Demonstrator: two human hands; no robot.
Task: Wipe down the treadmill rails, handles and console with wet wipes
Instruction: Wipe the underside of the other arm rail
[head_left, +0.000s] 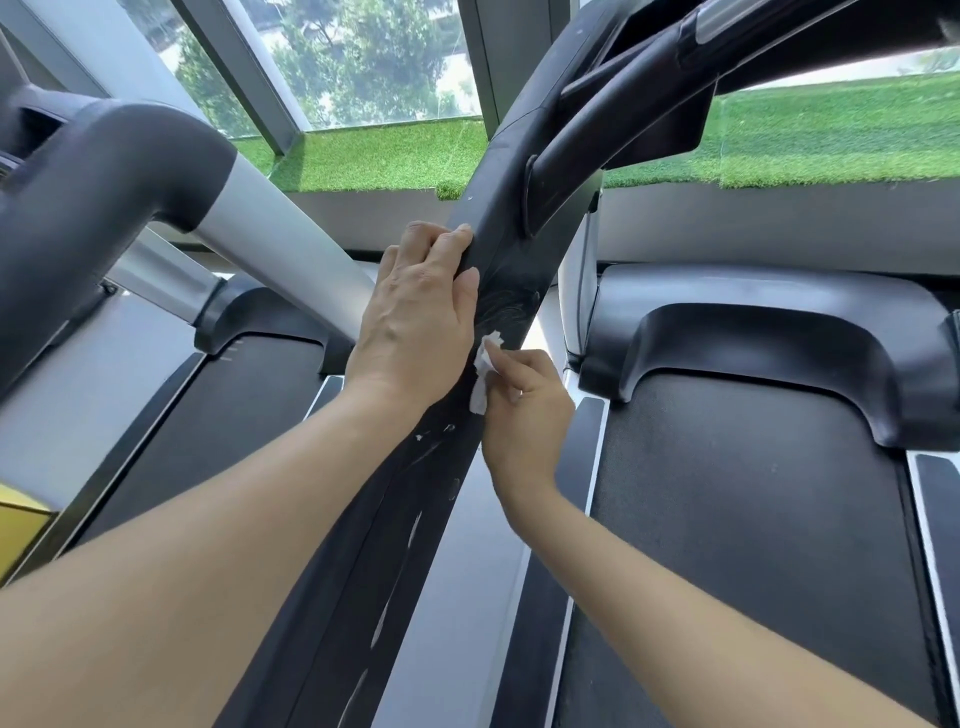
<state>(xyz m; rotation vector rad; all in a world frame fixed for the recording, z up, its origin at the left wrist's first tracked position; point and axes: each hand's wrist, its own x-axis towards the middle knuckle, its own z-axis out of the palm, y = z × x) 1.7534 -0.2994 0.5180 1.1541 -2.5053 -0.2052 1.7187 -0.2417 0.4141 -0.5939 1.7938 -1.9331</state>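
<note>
A black treadmill upright rail (501, 270) slants up through the middle of the head view, marked with white scuffs and streaks. My left hand (415, 322) grips its left edge, fingers curled over the rail. Just below, my right hand (524, 410) pinches a crumpled white wet wipe (483, 369) and presses it against the rail's face. A black handle (613, 109) branches off the rail toward the upper right, where the underside of the console (810, 47) shows.
The right treadmill's belt (753, 519) and black motor hood (779, 332) lie below right. A neighbouring treadmill's grey and silver arm (156, 171) and belt (208, 441) fill the left. Windows and an artificial grass ledge (374, 156) stand behind. A yellow object (21, 525) sits at the left edge.
</note>
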